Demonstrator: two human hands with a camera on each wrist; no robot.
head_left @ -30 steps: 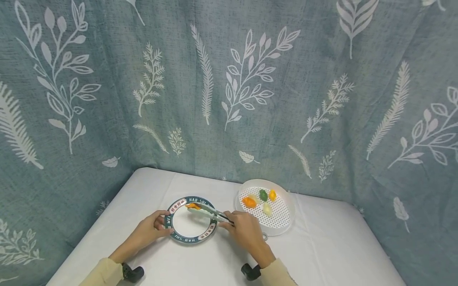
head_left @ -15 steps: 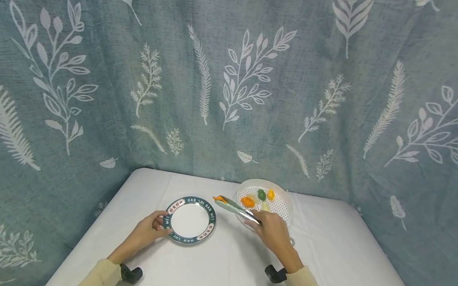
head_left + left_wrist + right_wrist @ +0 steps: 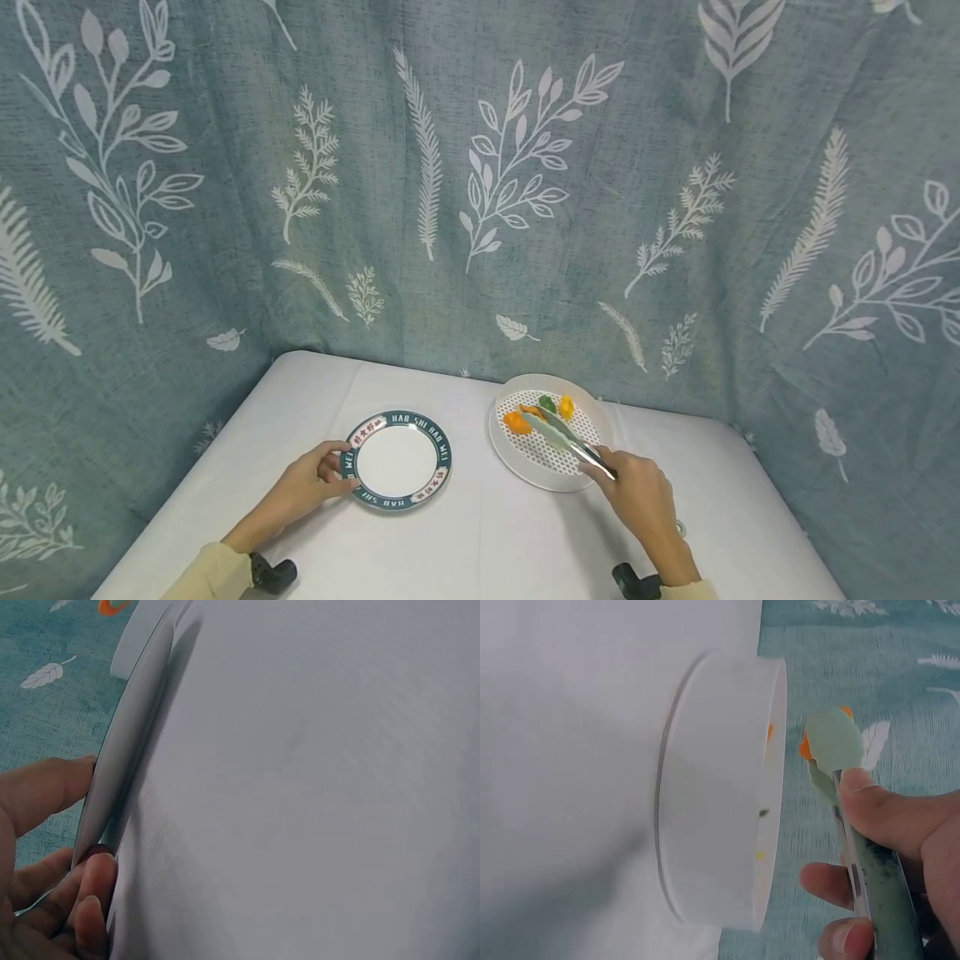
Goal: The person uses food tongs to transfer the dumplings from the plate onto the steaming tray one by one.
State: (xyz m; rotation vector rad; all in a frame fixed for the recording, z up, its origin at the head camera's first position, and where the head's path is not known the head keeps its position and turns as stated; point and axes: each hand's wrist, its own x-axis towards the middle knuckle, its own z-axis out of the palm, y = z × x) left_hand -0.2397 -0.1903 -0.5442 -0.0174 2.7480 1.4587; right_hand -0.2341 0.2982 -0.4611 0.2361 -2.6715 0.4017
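Note:
My left hand [image 3: 311, 477] pinches the left rim of a white plate [image 3: 397, 462] with a dark green lettered border. In the left wrist view the plate appears edge-on, thumb on one face and fingers at the other. Silver tongs [image 3: 581, 450] with pale green heads are gripped in my right hand [image 3: 637, 492]. Between their heads sits a small orange piece [image 3: 805, 748], above a white perforated basket [image 3: 517, 468]. Inside the basket lie an orange vegetable-like piece [image 3: 517, 422], a green one [image 3: 547, 403] and a yellow one [image 3: 566, 407]. The tongs cover part of the basket floor.
A white cloth covers the table [image 3: 480, 525]. Behind it and at the left hangs a blue-green curtain [image 3: 420, 333] with leaf prints, close to the basket's far side. Plate and basket stand apart, with white cloth between them.
From above the plate, my right hand has carried the tongs and the orange piece rightward to over the basket. My left hand still holds the plate in place.

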